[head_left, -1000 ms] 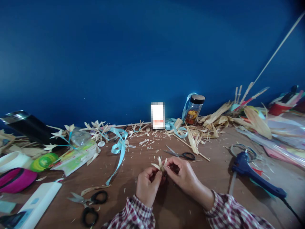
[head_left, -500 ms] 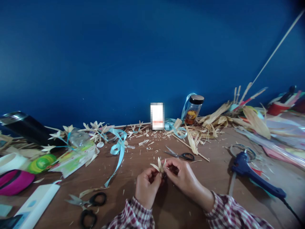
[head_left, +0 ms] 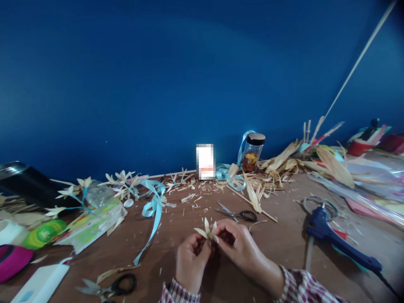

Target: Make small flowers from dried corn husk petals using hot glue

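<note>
Between my hands is a small pale flower [head_left: 207,229] with pointed petals, apparently made of dried corn husk. My left hand [head_left: 193,256] pinches its base between thumb and fingers. From the other side, my right hand [head_left: 241,248] closes thumb and fingertips on the same flower, near its right petal and base. The lower part of the flower is hidden by my fingers. Just beyond the right hand lies a pair of black-handled scissors [head_left: 246,215]. A second pair of scissors [head_left: 123,284] rests at the lower left, cut off by the frame.
A blue glue gun [head_left: 342,244] lies at right with its cord. Light blue ribbon [head_left: 155,221], finished husk flowers [head_left: 124,181] and a dark bottle [head_left: 28,185] are at left. Husk scraps [head_left: 284,158] and a lidded jar [head_left: 253,152] line the blue wall.
The view has tilted slightly upward and shifted, so the tabletop things sit lower in the picture. Both hands stay on the flower, with only slight finger movement.
</note>
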Tool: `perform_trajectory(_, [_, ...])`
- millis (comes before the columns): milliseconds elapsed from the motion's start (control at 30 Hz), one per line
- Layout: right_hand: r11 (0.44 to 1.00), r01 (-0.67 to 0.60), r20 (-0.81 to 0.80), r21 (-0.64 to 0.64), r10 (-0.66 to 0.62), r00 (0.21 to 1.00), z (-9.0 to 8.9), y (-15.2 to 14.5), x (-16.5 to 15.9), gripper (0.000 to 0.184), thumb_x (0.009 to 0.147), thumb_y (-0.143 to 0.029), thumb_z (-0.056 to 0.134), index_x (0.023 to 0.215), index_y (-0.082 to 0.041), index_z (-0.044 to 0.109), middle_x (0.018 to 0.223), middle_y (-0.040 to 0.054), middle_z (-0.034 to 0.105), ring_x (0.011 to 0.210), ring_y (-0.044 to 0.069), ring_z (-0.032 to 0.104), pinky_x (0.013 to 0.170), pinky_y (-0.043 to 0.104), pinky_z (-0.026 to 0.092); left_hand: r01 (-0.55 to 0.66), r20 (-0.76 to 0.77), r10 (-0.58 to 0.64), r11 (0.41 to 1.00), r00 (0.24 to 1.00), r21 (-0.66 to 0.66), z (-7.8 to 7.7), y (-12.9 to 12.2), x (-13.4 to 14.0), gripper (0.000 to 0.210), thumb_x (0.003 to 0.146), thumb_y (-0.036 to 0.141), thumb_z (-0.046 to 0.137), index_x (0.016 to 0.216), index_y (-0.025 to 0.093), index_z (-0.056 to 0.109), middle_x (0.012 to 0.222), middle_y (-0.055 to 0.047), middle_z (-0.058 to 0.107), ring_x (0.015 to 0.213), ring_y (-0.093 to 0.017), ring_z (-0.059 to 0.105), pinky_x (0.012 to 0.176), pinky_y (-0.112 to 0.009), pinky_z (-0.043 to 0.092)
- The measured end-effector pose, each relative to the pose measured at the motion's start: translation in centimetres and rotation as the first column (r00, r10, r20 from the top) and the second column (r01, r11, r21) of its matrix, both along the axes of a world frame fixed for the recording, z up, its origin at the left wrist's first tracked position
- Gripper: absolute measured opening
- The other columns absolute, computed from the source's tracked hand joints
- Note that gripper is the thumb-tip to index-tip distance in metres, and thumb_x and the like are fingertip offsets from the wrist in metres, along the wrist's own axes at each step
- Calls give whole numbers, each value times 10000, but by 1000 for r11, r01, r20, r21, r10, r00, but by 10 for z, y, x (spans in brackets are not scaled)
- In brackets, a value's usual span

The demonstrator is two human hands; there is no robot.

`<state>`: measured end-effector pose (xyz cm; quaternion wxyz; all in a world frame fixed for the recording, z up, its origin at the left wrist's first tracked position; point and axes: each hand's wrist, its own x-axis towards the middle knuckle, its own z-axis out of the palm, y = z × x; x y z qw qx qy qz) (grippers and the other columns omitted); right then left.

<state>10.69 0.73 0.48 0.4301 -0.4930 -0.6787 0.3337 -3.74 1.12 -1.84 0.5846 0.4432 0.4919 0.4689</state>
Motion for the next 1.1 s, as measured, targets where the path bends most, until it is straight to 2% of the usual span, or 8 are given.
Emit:
perform_trajectory(267, [1000, 23, 61, -4, -23, 998, -8, 1, -1, 92, 752, -108, 550, 779, -193, 575, 759, 4, 592, 671, 131, 543, 603, 213, 413, 23, -76, -20, 999, 997, 42, 4, 0, -2, 148, 639, 269, 676, 681, 129, 647, 579, -12, 612, 531, -118, 539, 512, -196, 432])
perform_trajectory(467, [998, 26, 67, 48, -29, 997, -10, 1, 0, 128, 738, -73, 543, 766, -192, 581, 778, 8, 604, 706, 135, 550, 628, 217, 407, 17, -163, -5, 997, 987, 74, 1, 0, -3, 167, 661, 288, 653, 663, 120, 651, 551, -22, 610, 497, -120, 529, 481, -195, 414])
perform_trajectory(833, [995, 13, 63, 98, -19, 998, -9, -2, -2, 180, 725, -48, 523, 783, -200, 602, 851, 31, 629, 775, 148, 581, 687, 234, 443, -26, -152, 41, 995, 988, 97, 2, -1, 1, 144, 664, 272, 647, 644, 129, 658, 521, -16, 626, 469, -115, 529, 452, -183, 401])
perform_trajectory(1100, [995, 40, 70, 89, -47, 996, -8, -3, -4, 182, 724, -46, 513, 774, -194, 606, 787, 15, 626, 708, 133, 578, 632, 215, 432, 10, -214, 17, 992, 977, 125, -3, -2, -3, 161, 693, 279, 622, 658, 127, 657, 526, -14, 604, 474, -109, 496, 458, -184, 381])
